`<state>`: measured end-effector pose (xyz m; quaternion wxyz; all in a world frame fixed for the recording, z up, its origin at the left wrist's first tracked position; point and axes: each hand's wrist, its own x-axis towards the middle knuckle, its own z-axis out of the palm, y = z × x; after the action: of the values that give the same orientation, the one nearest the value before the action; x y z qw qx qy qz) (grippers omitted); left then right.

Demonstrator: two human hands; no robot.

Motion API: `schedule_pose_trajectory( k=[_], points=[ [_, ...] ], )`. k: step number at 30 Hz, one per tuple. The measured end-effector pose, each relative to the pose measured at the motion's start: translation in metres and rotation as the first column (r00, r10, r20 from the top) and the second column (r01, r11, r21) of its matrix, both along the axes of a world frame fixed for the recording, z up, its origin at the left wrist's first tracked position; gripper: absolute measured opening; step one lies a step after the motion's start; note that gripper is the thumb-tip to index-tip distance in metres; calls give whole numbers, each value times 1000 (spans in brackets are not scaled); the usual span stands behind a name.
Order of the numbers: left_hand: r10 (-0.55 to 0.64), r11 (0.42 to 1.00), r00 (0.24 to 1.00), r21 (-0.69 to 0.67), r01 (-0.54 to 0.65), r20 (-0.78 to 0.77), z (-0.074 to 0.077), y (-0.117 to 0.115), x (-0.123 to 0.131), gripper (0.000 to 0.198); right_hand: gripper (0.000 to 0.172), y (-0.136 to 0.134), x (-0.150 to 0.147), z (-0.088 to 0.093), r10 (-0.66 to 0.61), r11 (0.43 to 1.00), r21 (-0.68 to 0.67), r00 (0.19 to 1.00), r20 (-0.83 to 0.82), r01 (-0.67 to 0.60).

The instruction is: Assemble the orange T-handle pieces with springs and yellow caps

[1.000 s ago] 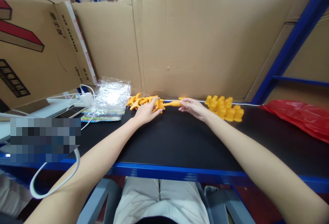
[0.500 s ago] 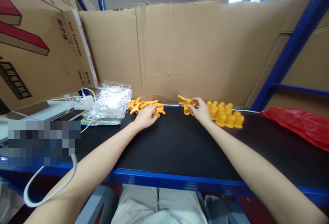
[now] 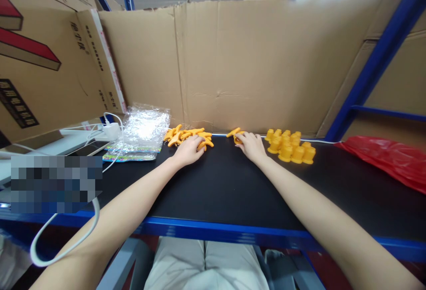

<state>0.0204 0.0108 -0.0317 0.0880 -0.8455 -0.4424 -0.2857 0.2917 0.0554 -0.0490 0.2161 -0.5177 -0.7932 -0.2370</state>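
My left hand [image 3: 188, 150] lies over a pile of orange pronged pieces [image 3: 176, 135] at the back of the black tabletop, its fingers curled down around one of them. To the right, my right hand [image 3: 252, 147] is palm-down with bent fingers on a yellow cup-like piece [image 3: 237, 140], mostly hidden under the fingertips. An orange pronged piece [image 3: 234, 132] sticks out just beyond those fingers. Several yellow cup-like pieces [image 3: 286, 146] stand close together in rows, wide rim down, right of my right hand.
Clear plastic bags [image 3: 141, 132] lie left of the pile, near a phone [image 3: 89, 148] and a white charger [image 3: 112, 131] with cables. A red plastic bag [image 3: 382, 157] is at the right. Cardboard [image 3: 249, 64] walls the back; a blue edge [image 3: 216, 232] runs along the front.
My right hand has shifted slightly left and turned palm-down, lowering the tilted yellow and orange piece it pinched. My left hand has stayed on the pile.
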Motion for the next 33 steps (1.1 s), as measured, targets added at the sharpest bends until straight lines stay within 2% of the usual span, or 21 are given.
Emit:
schedule_pose_trajectory(
  k=[6, 9, 15, 21, 25, 29, 33],
  points=[
    [-18, 1000, 1000, -15, 18, 11, 0, 0, 0, 19, 36, 0, -1, 1, 49, 993, -103, 989, -139, -63],
    [-17, 1000, 1000, -21, 17, 15, -1, 0, 0, 19, 37, 0, -2, 1, 37, 990, -127, 989, -141, -55],
    [-26, 1000, 1000, -15, 26, 11, -2, 1, -1, 17, 32, 2, 0, -3, 38, 995, -90, 997, -71, -44],
    [-29, 999, 999, -17, 30, 13, -3, 2, -1, 17, 31, 5, 3, -3, 74, 997, -25, 986, -151, -79],
    [-25, 999, 1000, -32, 26, 16, -2, 0, -1, 17, 31, 3, 3, -1, 8, 1000, -9, 987, -160, -10],
    [-33, 999, 999, -34, 33, 13, -2, 0, 0, 16, 32, 0, 1, 1, -105, 992, -82, 989, -102, 97],
    [-41, 999, 999, -26, 41, 18, -2, 1, -1, 16, 34, -3, -1, 2, -145, 982, -131, 988, -48, 138]
  ],
)
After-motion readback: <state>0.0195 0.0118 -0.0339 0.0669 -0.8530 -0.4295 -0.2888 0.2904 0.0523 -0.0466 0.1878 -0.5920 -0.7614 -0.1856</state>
